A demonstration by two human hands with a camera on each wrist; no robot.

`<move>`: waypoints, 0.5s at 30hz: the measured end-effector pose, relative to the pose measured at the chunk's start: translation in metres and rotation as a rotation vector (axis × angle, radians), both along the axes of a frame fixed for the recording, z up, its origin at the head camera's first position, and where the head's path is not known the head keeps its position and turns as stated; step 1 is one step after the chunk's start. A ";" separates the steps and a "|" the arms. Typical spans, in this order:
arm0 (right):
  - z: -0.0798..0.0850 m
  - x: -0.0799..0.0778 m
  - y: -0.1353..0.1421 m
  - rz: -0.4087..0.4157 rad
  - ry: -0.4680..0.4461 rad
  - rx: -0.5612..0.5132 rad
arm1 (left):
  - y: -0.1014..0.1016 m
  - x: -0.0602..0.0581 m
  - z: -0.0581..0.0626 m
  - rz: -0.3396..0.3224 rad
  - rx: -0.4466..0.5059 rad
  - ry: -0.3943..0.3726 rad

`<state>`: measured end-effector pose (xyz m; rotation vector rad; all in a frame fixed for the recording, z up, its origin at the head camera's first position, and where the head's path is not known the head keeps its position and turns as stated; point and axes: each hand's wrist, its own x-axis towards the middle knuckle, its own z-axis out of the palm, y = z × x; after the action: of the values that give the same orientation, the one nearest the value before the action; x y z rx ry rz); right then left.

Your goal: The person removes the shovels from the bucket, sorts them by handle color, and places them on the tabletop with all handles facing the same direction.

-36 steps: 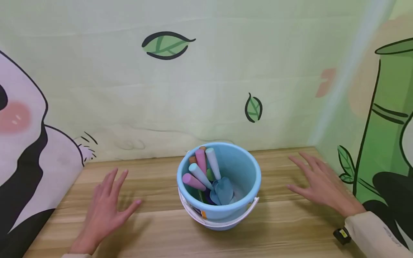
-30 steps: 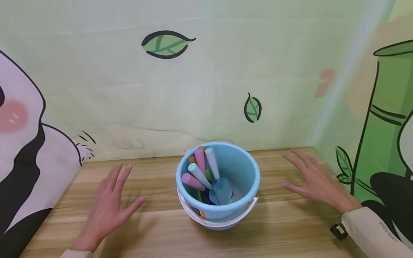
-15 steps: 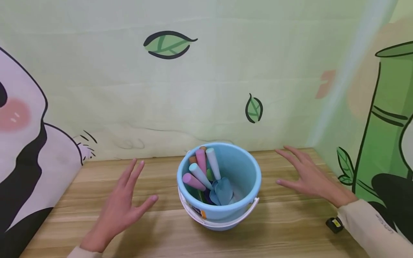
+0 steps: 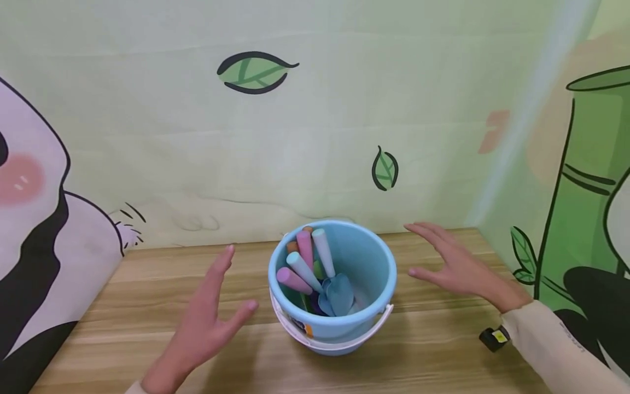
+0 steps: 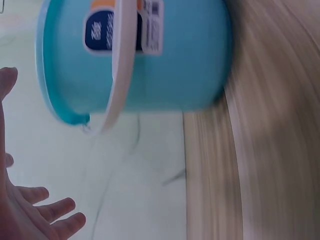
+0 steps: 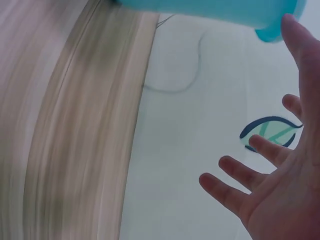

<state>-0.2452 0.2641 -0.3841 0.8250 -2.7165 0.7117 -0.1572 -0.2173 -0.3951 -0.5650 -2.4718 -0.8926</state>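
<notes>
A light blue bucket (image 4: 344, 327) stands upright on the wooden table, its white handle (image 4: 339, 345) hanging down at the front. Inside it, toward the left, lean toy shovels with pink handles (image 4: 293, 280) and pale blue handles (image 4: 323, 251); a blue scoop blade (image 4: 340, 295) lies lower down. Left of the bucket is my left hand (image 4: 204, 323), fingers extended and thumb spread, apart from it. On the other side my right hand (image 4: 455, 268) reaches in with straight fingers and holds nothing. A label (image 5: 122, 30) shows on the bucket's side in the left wrist view.
The wood-grain table (image 4: 433, 355) ends at a pale green cloth backdrop (image 4: 315, 137) close behind the bucket. Printed leaves, a panda at the left and bamboo (image 4: 585, 219) at the right decorate it. A small black device (image 4: 494, 339) sits at my right wrist.
Both hands have moved inward toward the bucket, the left one rightward and the right one leftward. The bucket and its contents stay in place.
</notes>
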 end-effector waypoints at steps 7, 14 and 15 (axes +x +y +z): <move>0.001 0.001 -0.019 0.088 -0.150 -0.170 | 0.024 0.004 0.002 -0.043 0.165 -0.120; -0.001 0.004 -0.038 0.198 -0.272 -0.351 | 0.044 0.005 0.002 -0.074 0.264 -0.219; -0.002 0.004 -0.041 0.211 -0.288 -0.368 | 0.046 0.004 0.002 -0.084 0.274 -0.218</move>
<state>-0.2411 0.2234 -0.3856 0.9863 -2.6251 1.4251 -0.1528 -0.1713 -0.3936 -0.5002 -2.4671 -1.3650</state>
